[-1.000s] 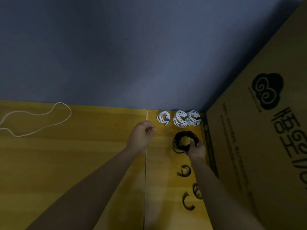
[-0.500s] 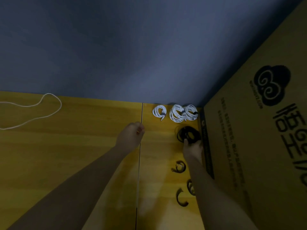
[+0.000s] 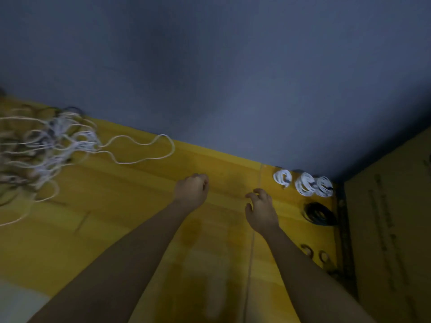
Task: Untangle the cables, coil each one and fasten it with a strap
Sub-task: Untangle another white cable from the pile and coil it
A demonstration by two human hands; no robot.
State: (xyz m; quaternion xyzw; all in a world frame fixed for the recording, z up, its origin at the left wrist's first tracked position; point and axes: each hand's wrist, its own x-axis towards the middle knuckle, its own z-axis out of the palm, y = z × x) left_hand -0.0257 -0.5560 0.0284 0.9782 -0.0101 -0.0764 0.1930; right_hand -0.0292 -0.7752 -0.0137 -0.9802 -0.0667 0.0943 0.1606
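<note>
A tangle of white and dark cables [image 3: 46, 145] lies at the far left of the yellow table, with one white loop [image 3: 149, 148] trailing toward the middle. Three strapped white coils [image 3: 305, 184] sit in a row by the wall at the right. A black coil [image 3: 319, 214] lies just in front of them, free of both hands. My left hand [image 3: 192, 190] is curled into a fist over the table's middle and holds nothing I can see. My right hand [image 3: 261, 210] hovers left of the black coil, fingers loosely bent and empty.
A large cardboard box [image 3: 391, 229] walls off the right side. Loose dark straps [image 3: 307, 250] lie on the table near the box, beside my right forearm. A grey wall runs along the table's [image 3: 140, 229] far edge. The view is blurred.
My right hand has let go of the black coil and moved left. The coil now lies by the box. The view has swung left, bringing the tangle into sight.
</note>
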